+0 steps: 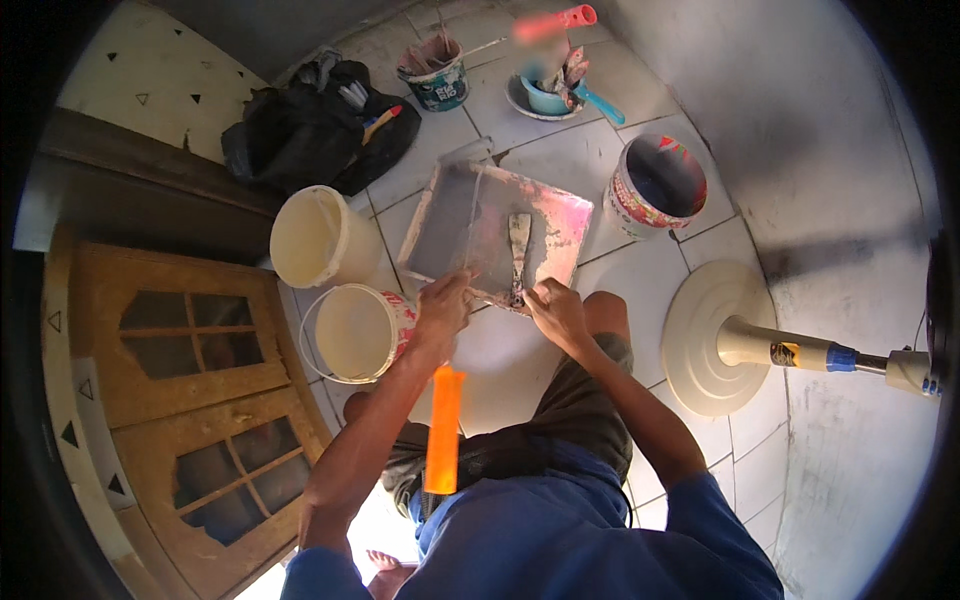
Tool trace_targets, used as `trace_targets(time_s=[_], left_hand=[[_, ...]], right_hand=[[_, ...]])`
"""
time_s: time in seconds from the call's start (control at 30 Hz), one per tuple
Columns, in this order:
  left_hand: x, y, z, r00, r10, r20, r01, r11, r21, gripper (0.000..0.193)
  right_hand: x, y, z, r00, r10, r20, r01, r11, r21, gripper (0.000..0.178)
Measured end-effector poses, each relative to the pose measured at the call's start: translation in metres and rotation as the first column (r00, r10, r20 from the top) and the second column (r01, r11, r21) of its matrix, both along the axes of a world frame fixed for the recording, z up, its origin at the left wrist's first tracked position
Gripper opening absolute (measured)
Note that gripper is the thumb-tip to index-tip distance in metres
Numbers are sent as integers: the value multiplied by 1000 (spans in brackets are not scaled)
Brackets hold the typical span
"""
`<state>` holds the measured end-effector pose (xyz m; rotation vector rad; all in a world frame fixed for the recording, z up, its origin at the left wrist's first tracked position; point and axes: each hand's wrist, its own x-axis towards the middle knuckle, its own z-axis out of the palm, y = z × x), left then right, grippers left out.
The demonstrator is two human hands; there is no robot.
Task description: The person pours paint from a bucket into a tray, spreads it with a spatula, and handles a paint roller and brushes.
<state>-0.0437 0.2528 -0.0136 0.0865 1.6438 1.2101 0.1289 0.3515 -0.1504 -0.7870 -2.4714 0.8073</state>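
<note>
A shallow paint tray (556, 232), smeared with pink and grey, sits on the floor before my knees. My left hand (444, 303) is closed at its near left corner. My right hand (560, 312) grips the near rim further right, beside the handle of a paint-crusted scraper (519, 245) lying in the tray. From under my left forearm sticks an orange handle (443, 435), pointing toward my lap; what joins its upper end is hidden. A pale roller (466, 151) rests at the tray's far edge.
Left stand two cream buckets (283, 240) (322, 335) beside a wooden cabinet (200, 350). Behind lie a black bag (290, 135), a tub of tools (440, 92) and a blue dipper (545, 98). Rightward are a dark-lined bucket (640, 205), a round-based stand (690, 340) and the wall.
</note>
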Motion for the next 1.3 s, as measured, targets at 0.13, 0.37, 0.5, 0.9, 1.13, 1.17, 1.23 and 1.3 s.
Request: trace_targets(time_s=[0.13,0.37,0.5,0.9,1.13,1.17,1.23,1.3], left_hand=[[-2,-20,13,999,-31,-37,28,996,-81,29],[-21,-17,-3,977,-141,-162,123,985,-120,29],[-26,-6,-13,922,-268,-278,239,962,-135,29],[11,70,-7,724,-584,-367,587,801,-115,25],[31,140,-23,447,-759,-473,816,563,-134,19],[31,144,-26,439,-765,-472,818,557,-141,19],[38,157,-36,387,-799,-461,859,494,-135,18],[46,164,-42,370,-786,-496,868,483,-118,17]], right_hand=[[-57,17,-44,926,-183,330,280,920,-275,34],[-96,43,-113,822,-339,458,415,907,-74,41],[-89,58,-147,851,-435,294,485,866,-120,37],[64,109,-36,677,-736,14,550,493,-674,25],[185,183,46,633,-767,104,723,538,-433,20],[185,192,58,665,-738,116,718,589,-372,22],[198,210,65,691,-714,117,706,630,-325,24],[205,218,62,699,-703,133,698,630,-340,26]])
